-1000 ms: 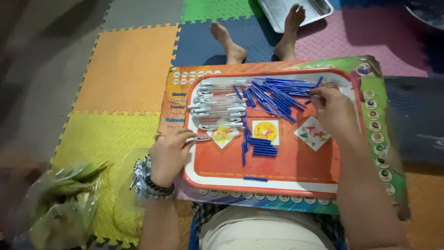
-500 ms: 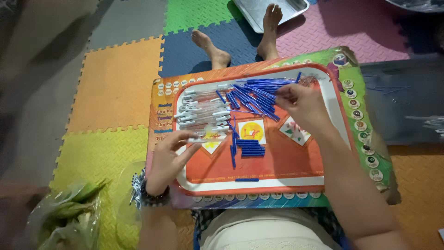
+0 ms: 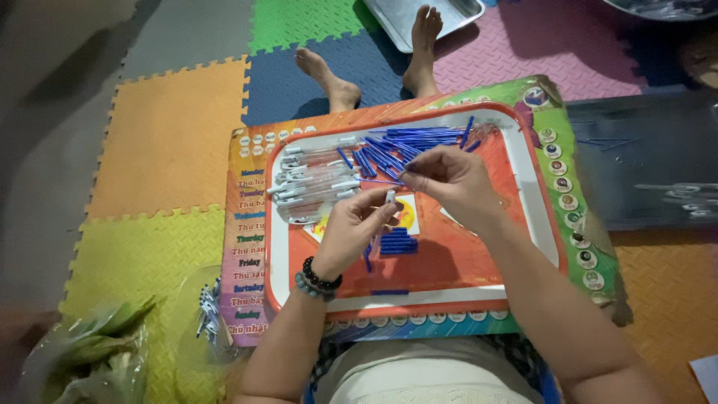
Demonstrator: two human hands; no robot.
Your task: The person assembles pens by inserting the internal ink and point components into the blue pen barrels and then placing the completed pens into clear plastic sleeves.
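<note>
Pinched between the thumb and fingers of my left hand (image 3: pixel 357 228) is a short see-through pen tube with a white tip (image 3: pixel 389 197), held up over the middle of the orange tray (image 3: pixel 479 262). My right hand (image 3: pixel 452 182) is closed in a pinch too, and it holds a thin blue refill (image 3: pixel 378 182) that points left, toward the clear tubes. Both hands sit close together, just above a small white picture card (image 3: pixel 410 217) on the tray. On the far left part of the tray I see a bunch of clear pen tubes (image 3: pixel 314 179) lying side by side. On the far side, more to the right, there is a loose pile of blue refills (image 3: pixel 419 142). A neat little stack of short blue pieces (image 3: pixel 398 243) lies near my left hand, on the near side of it. I wear a dark bead bracelet (image 3: pixel 318 278) on my left wrist. Under the tray is a bright board with coloured words down its left edge (image 3: pixel 247 247). All of it rests on foam floor mats (image 3: pixel 172 142) in many colours. Two bare feet (image 3: pixel 374 60) show on the far side, next to a metal tray (image 3: pixel 434 19). Near the left corner is a clear plastic bag (image 3: pixel 90 359) with green things in it, and beside it a small clump of pen parts (image 3: pixel 209 314).
</note>
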